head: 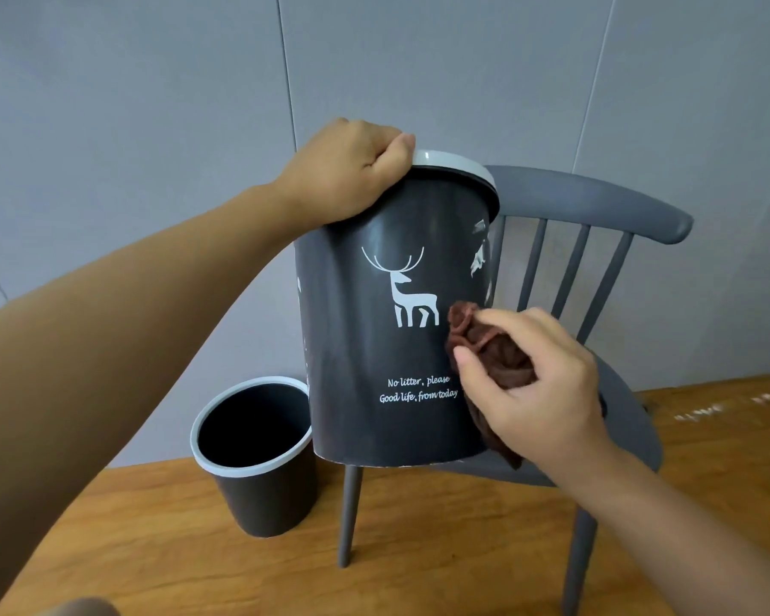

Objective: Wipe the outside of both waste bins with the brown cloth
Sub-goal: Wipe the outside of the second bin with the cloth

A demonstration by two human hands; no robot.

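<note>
Left hand is clamped on the rim of the printed bin, fingers curled over the pale grey lip at its upper left edge, knuckles facing me. Bin hangs from that grip, tilted w/ its top leaning away to the right, its base lifted up off the floor and in front of the grey chair. Side facing me shows a white deer, w/ two lines of white text lower down: "No litter, please / Good life, from today"

Right hand is closed round the brown cloth, thumb on the near side, fingers wrapped over the bunched fabric. Cloth is pressed vs the bin wall at its right side, just right of the deer's legs and above the end of the text. One loose tail of cloth hangs down past my palm to about the level of the bin's bottom edge. Hand sits right of the bin, so the cloth is between my palm and the bin wall.

2nd bin stands upright on the wood floor, lower left of the printed bin and just beside its base, open mouth w/ a pale rim. Can't tell if the two touch. Neither hand is on it.

Chair is behind and right of the printed bin, spindle back up near the bin's top, seat mostly hidden by bin and right hand. Grey panelled wall behind all of it
</note>
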